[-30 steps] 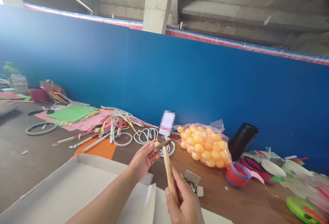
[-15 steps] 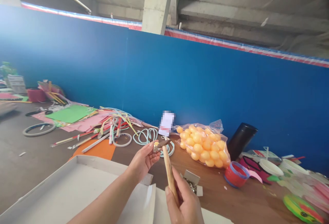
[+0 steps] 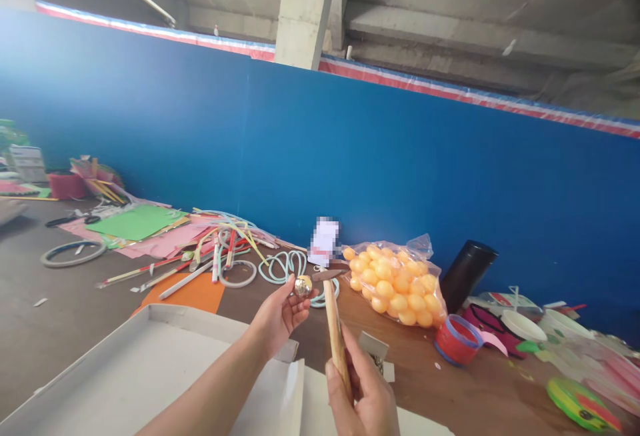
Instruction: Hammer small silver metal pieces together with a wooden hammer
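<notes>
My left hand pinches a small yellow-orange ball between thumb and fingers. Shiny silver metal, looking like thumbtack heads, covers much of the ball's near side. My right hand is wrapped round the wooden handle of a hammer, which points up and away from me. The hammer's dark head is just right of the ball, apart from it. Beside my right hand, partly hidden behind it, stands an open small white box with shiny metal pieces inside.
A clear bag of orange balls lies behind my hands, next to a tilted black bottle. A white tray-like box lies front left. Coloured paper and tubes cover the table's left. A blue partition stands behind.
The hammer head has moved right, off the ball, so the ball's silver side now shows. My right hand has shifted slightly right.
</notes>
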### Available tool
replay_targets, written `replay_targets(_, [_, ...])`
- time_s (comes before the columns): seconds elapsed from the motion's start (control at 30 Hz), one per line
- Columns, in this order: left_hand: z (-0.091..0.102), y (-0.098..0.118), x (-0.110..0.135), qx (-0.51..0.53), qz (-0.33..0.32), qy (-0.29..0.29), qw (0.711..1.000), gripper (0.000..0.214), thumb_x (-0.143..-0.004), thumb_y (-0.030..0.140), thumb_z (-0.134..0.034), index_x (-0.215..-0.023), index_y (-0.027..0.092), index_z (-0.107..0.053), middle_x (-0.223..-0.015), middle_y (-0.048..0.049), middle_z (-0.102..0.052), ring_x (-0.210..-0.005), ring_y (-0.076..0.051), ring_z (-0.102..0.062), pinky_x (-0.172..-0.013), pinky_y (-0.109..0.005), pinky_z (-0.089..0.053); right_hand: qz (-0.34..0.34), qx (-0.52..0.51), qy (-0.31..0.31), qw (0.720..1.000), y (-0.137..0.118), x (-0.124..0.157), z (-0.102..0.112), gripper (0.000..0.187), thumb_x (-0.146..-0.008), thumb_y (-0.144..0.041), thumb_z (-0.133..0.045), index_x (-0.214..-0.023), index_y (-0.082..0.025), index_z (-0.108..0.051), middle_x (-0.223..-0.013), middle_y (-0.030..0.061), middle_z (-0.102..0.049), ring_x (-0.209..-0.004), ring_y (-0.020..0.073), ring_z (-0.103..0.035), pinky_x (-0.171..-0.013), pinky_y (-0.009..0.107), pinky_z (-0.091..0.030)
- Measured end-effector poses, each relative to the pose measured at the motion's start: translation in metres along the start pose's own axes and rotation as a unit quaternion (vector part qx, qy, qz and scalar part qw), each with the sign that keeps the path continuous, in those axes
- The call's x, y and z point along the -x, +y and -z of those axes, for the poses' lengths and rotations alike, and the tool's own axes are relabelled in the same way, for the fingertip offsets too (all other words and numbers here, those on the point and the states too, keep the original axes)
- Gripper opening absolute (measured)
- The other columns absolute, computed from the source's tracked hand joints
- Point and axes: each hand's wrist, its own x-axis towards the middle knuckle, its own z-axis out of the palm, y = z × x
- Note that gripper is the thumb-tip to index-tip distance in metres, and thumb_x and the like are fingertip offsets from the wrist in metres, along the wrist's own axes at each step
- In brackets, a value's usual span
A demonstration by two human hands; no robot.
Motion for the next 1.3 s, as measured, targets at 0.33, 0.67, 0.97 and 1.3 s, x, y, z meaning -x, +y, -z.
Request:
replay_targets(0.33, [-0.0016,-0.0013,0.0014,-0.001,-0.015,0.016,1.000,0.029,-0.077,0.036,-0.061,-0.090,0.009,-0.060,-0.076,-0.0088,-0.067,-0.060,-0.010,-0.062,-0.054,-0.019,-0.053,0.031,-0.004,-0.017,0.999,0.0054,0.0034,-0.0032,0.045,-0.080,-0.032,-0.052,-0.123,-0.017,-0.054,-0.114,0.0092,-0.064,-0.097,0.0216,-0.065,-0.077,0.023,-0.054])
replay_targets(0.67, [-0.0010,-0.0023,-0.0007,-0.005,-0.048,0.014,0.999,0.031,-0.079,0.031,-0.060,-0.102,0.011,-0.060,-0.078,-0.0080,-0.066,-0.064,-0.011,-0.063,-0.058,-0.020,-0.053,0.024,-0.013,-0.032,0.999,0.0033,0.0031,-0.0050,0.045,-0.081,-0.035,-0.052,-0.122,-0.016,-0.056,-0.117,0.0083,-0.063,-0.101,0.0217,-0.062,-0.086,0.025,-0.051])
replay_targets(0.97, [-0.0001,-0.0030,-0.0025,0.000,-0.057,0.020,0.998,0.029,-0.080,0.028,-0.058,-0.104,0.011,-0.060,-0.080,-0.0087,-0.066,-0.064,-0.011,-0.063,-0.059,-0.021,-0.053,0.020,-0.021,-0.029,0.999,0.0085,0.0028,-0.0083,0.045,-0.081,-0.037,-0.052,-0.119,-0.015,-0.058,-0.114,0.0100,-0.065,-0.098,0.0222,-0.064,-0.080,0.022,-0.053])
replay_targets(1.3, [0.0022,-0.0043,-0.0063,-0.009,-0.059,0.052,0.997,0.024,-0.079,0.026,-0.060,-0.098,0.010,-0.060,-0.078,-0.0097,-0.067,-0.060,-0.011,-0.062,-0.057,-0.020,-0.053,0.016,0.024,-0.006,1.000,0.0028,-0.0013,-0.0057,0.045,-0.078,-0.041,-0.053,-0.115,-0.016,-0.063,-0.096,0.0075,-0.072,-0.075,0.0202,-0.070,-0.063,0.020,-0.057])
